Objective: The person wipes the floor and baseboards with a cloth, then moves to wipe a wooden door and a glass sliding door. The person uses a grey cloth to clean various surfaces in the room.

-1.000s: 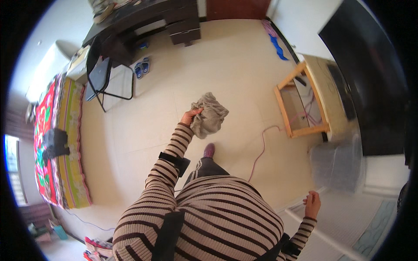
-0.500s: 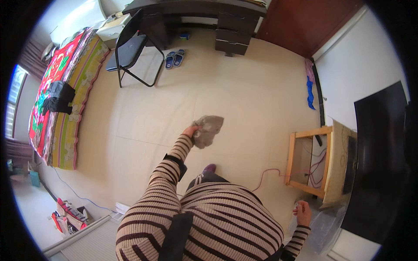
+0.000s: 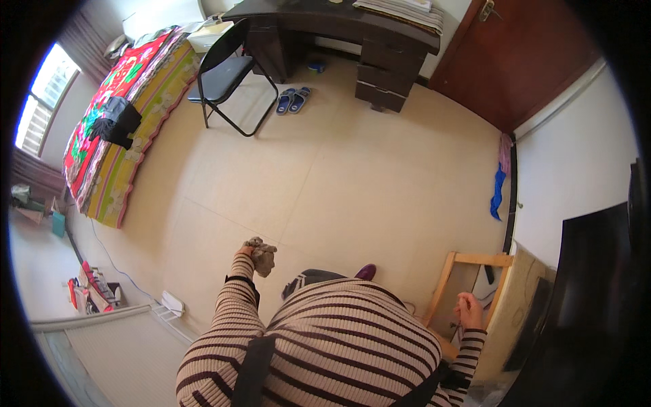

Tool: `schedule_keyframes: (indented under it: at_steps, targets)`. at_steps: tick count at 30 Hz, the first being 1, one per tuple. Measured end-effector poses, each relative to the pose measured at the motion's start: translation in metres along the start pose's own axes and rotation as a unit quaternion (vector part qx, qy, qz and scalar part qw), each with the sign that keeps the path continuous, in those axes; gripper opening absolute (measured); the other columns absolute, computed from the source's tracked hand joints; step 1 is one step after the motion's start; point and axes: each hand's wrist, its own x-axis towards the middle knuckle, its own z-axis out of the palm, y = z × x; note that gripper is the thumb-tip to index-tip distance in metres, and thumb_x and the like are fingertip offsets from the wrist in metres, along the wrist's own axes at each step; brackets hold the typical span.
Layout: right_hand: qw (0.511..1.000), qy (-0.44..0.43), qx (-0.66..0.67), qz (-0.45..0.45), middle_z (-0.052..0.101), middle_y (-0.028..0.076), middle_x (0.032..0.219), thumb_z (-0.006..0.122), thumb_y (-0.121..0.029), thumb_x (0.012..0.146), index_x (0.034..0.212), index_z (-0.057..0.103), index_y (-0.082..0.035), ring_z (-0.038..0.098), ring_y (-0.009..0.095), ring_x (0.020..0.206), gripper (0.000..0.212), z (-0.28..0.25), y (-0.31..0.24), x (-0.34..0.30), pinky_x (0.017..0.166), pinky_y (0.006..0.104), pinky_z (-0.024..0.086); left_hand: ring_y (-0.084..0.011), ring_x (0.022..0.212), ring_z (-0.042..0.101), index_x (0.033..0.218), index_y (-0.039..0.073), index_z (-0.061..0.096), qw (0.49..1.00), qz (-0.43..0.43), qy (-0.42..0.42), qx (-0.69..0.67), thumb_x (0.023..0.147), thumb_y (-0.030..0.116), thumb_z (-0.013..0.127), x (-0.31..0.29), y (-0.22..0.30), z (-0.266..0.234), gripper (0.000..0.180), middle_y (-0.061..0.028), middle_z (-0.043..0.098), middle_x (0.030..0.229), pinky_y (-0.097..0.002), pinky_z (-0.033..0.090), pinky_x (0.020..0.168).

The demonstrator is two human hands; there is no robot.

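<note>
My left hand point(image 3: 248, 250) is closed around a crumpled grey-brown cloth point(image 3: 264, 260), held out in front of me above the floor. The cloth bunches up and hides part of the fingers. On the other side, my right hand point(image 3: 469, 311) is raised beside my body with its fingers curled in, and nothing shows in them. It appears in front of a wooden-framed stand point(image 3: 480, 258); I cannot tell whether it touches the stand.
A black folding chair point(image 3: 228, 72) stands by the dark desk point(image 3: 325, 24), with blue slippers point(image 3: 293, 100) beside it. Left is a bed with a bright cover point(image 3: 116, 152). A brown door point(image 3: 512, 57), blue cloth point(image 3: 498, 193) and black screen point(image 3: 588, 285) are at right.
My view has shifted, with the stand now nearer my right hand. The cloth hung spread out before; now it is bunched up and nearer my body. My right hand has risen slightly.
</note>
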Motion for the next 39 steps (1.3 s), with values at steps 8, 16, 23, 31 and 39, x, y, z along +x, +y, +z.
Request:
schedule_keyframes:
  at_steps: [8, 16, 23, 31, 39]
  targets:
    - [0.996, -0.067, -0.051, -0.019, 0.057, 0.006, 0.072, 0.046, -0.013, 0.086, 0.092, 0.055, -0.002, 0.055, 0.011, 0.057, 0.015, -0.042, -0.021, 0.11, 0.052, 0.0243, 0.045, -0.0166, 0.059, 0.052, 0.066, 0.019, 0.044, 0.978, 0.163, 0.008, 0.129, 0.059, 0.028, 0.051, -0.03, 0.021, 0.07, 0.014, 0.004, 0.05, 0.058, -0.0343, 0.038, 0.054]
    - [0.988, -0.126, -0.042, -0.079, 0.054, 0.005, 0.073, 0.044, -0.01, 0.085, 0.092, 0.055, -0.002, 0.056, 0.012, 0.058, 0.015, -0.056, -0.058, 0.198, 0.052, 0.0234, 0.046, -0.0186, 0.069, 0.052, 0.077, 0.016, 0.048, 0.96, -0.259, 0.094, -0.054, 0.062, 0.028, 0.055, -0.014, 0.039, 0.066, 0.02, -0.0004, 0.051, 0.071, -0.0348, 0.04, 0.061]
    - [0.991, -0.104, -0.054, -0.064, 0.053, 0.006, 0.071, 0.043, -0.007, 0.084, 0.091, 0.055, -0.001, 0.055, 0.012, 0.056, 0.015, -0.065, -0.104, 0.257, 0.051, 0.0234, 0.046, -0.0204, 0.077, 0.053, 0.086, 0.014, 0.052, 0.96, -0.251, 0.097, -0.078, 0.065, 0.028, 0.058, 0.082, 0.094, 0.053, 0.026, -0.0042, 0.053, 0.082, -0.0352, 0.041, 0.068]
    - [0.988, -0.106, -0.076, -0.078, 0.054, 0.008, 0.072, 0.042, -0.006, 0.083, 0.091, 0.056, -0.001, 0.055, 0.013, 0.056, 0.017, -0.065, -0.153, 0.329, 0.05, 0.024, 0.046, -0.0224, 0.086, 0.053, 0.096, 0.012, 0.056, 0.98, -0.171, 0.053, -0.086, 0.068, 0.027, 0.062, 0.222, 0.207, 0.076, 0.033, -0.0086, 0.055, 0.096, -0.0357, 0.043, 0.075]
    - [0.977, -0.168, -0.079, -0.103, 0.055, 0.009, 0.069, 0.043, -0.007, 0.083, 0.091, 0.056, 0.001, 0.057, 0.013, 0.055, 0.017, -0.067, -0.169, 0.392, 0.048, 0.0237, 0.048, -0.0237, 0.096, 0.053, 0.105, 0.012, 0.059, 0.992, -0.098, 0.04, -0.074, 0.074, 0.028, 0.061, 0.303, 0.271, 0.109, 0.035, -0.0111, 0.054, 0.111, -0.0358, 0.043, 0.083]
